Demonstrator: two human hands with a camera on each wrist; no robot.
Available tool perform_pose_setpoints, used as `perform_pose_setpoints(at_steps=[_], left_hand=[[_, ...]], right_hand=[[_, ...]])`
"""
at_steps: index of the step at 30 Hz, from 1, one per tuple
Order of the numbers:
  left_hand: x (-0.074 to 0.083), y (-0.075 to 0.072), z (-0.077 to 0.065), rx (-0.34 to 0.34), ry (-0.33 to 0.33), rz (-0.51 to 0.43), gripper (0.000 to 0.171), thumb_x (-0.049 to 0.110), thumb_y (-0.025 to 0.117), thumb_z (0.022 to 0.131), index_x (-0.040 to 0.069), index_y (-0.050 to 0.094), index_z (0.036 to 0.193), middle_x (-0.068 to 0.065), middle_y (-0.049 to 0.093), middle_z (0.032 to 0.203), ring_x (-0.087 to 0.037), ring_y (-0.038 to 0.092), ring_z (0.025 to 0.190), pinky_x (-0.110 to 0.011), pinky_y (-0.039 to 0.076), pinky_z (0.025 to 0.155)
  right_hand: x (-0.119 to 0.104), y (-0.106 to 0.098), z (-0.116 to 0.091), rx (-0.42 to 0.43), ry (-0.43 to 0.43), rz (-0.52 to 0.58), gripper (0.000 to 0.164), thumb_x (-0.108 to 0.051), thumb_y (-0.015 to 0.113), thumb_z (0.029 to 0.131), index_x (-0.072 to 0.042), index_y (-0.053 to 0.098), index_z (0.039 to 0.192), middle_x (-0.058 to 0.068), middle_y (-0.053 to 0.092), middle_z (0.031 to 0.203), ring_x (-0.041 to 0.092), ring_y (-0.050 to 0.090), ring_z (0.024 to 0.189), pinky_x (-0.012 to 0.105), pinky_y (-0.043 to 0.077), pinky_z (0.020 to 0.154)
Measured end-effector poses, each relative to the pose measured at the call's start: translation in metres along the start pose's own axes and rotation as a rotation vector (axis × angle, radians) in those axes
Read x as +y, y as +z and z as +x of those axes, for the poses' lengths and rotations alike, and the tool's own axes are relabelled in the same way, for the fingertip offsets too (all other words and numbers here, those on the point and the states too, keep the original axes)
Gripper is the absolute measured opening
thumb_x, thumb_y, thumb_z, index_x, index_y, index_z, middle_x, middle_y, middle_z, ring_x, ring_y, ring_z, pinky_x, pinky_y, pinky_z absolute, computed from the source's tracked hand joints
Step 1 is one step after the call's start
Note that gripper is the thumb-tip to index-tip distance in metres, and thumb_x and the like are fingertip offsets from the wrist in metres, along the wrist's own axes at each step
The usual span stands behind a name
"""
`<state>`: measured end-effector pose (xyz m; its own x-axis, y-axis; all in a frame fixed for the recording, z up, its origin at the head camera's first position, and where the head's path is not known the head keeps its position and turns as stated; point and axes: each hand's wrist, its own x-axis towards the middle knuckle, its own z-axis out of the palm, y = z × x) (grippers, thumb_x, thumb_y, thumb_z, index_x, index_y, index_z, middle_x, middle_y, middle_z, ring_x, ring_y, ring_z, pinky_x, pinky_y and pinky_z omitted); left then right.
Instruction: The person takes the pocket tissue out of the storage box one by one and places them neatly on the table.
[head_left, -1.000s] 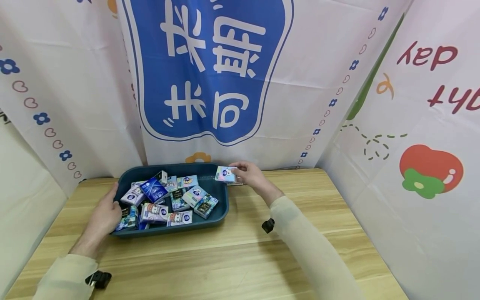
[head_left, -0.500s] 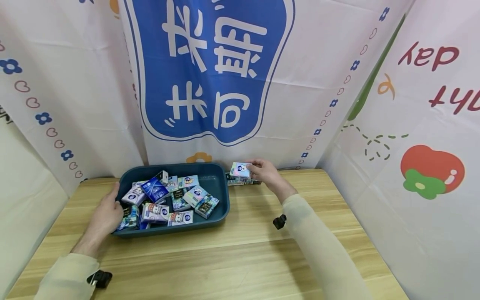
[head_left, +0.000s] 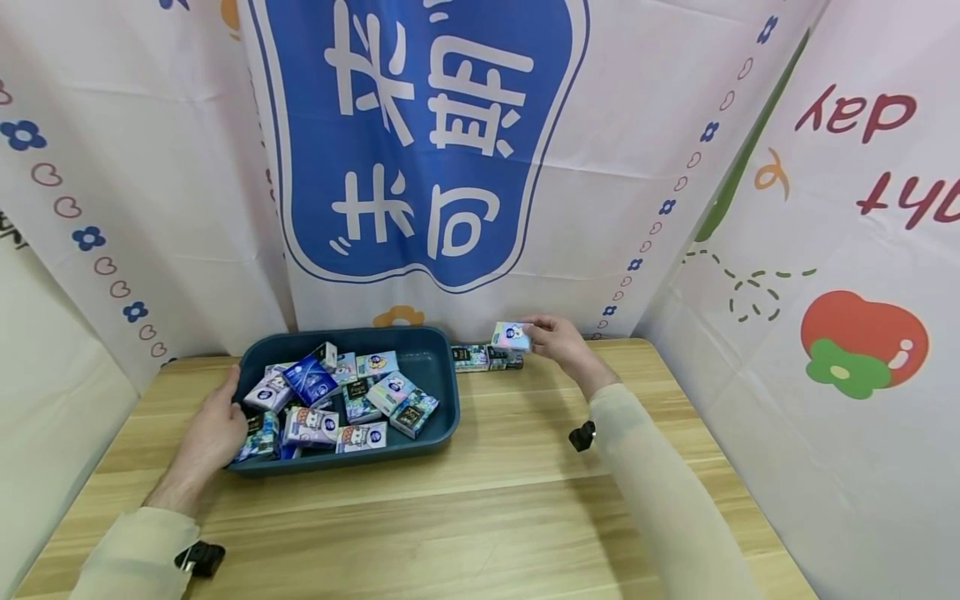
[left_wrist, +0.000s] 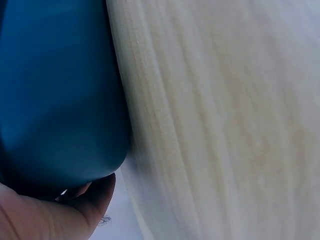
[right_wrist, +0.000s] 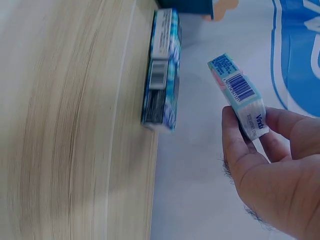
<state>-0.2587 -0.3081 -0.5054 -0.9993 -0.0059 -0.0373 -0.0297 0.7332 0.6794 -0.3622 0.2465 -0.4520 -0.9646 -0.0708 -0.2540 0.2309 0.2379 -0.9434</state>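
Observation:
My right hand (head_left: 558,343) pinches a light pastel pack of tissues (head_left: 510,335) between thumb and fingers. In the right wrist view this tissue pack (right_wrist: 240,92) shows a barcode and the word Vinda. It is held above two dark floral tissue packs (head_left: 470,358) that lie end to end at the table's back edge. My left hand (head_left: 212,429) grips the left end of a dark teal plastic bin (head_left: 442,425), thumb at the rim. The left wrist view shows curled fingers (left_wrist: 102,195) against the bin's outer wall (left_wrist: 65,110). Several tissue packs (head_left: 311,425) lie jumbled inside the bin.
The wooden table (head_left: 480,517) extends in front of the bin and to its right. A white printed curtain (head_left: 585,208) hangs directly behind the table, with another printed sheet (head_left: 750,358) along the right side.
My right hand has carried the pastel tissue pack rightward, from over the bin's right rim to above the far end of the floral packs, which now show. The left hand stays at the bin.

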Motion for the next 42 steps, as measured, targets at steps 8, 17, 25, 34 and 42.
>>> perform_pose_setpoints(at_steps=[8,17,25,34,42], left_hand=[[0.000,-0.001,0.000,-0.007,-0.013,0.007,0.068,0.006,0.021,0.108,0.010,-0.012,0.167,-0.039,-0.001,0.170,-0.066,0.008,0.154,-0.080,0.014,0.123],[-0.004,0.000,0.000,0.015,0.027,0.026,0.067,0.006,0.022,0.107,0.007,-0.008,0.167,-0.047,0.009,0.165,-0.069,0.016,0.150,-0.081,0.019,0.121],[-0.004,0.000,0.000,0.011,0.021,0.018,0.067,0.007,0.022,0.108,0.009,-0.009,0.167,-0.045,0.006,0.167,-0.068,0.013,0.152,-0.080,0.018,0.122],[-0.001,-0.002,-0.001,0.000,0.002,0.022,0.067,0.007,0.022,0.109,0.009,-0.010,0.167,-0.044,0.004,0.167,-0.068,0.012,0.152,-0.080,0.017,0.122],[0.001,-0.001,-0.002,0.002,0.005,0.021,0.068,0.006,0.023,0.108,0.009,-0.011,0.167,-0.045,0.004,0.166,-0.068,0.014,0.151,-0.080,0.018,0.122]], right_hand=[[0.009,-0.023,0.005,0.023,0.005,-0.041,0.037,-0.020,0.055,0.110,-0.009,0.061,0.145,0.017,0.060,0.148,0.028,0.063,0.130,0.047,0.051,0.122],[0.016,-0.044,0.012,0.051,0.001,-0.182,0.036,-0.022,0.052,0.111,-0.008,0.062,0.143,0.009,0.066,0.128,0.014,0.062,0.102,0.026,0.059,0.090],[0.017,-0.054,0.017,0.046,-0.003,-0.267,0.033,-0.020,0.049,0.112,-0.003,0.062,0.137,0.007,0.064,0.112,0.015,0.057,0.093,0.025,0.055,0.081],[0.024,-0.056,0.024,0.024,-0.014,-0.398,0.031,-0.016,0.048,0.112,0.002,0.064,0.130,0.012,0.065,0.109,0.017,0.059,0.089,0.047,0.057,0.098],[0.032,-0.055,0.032,0.029,-0.019,-0.501,0.030,-0.018,0.049,0.112,0.001,0.066,0.127,0.006,0.061,0.093,0.015,0.053,0.079,0.039,0.053,0.085]])
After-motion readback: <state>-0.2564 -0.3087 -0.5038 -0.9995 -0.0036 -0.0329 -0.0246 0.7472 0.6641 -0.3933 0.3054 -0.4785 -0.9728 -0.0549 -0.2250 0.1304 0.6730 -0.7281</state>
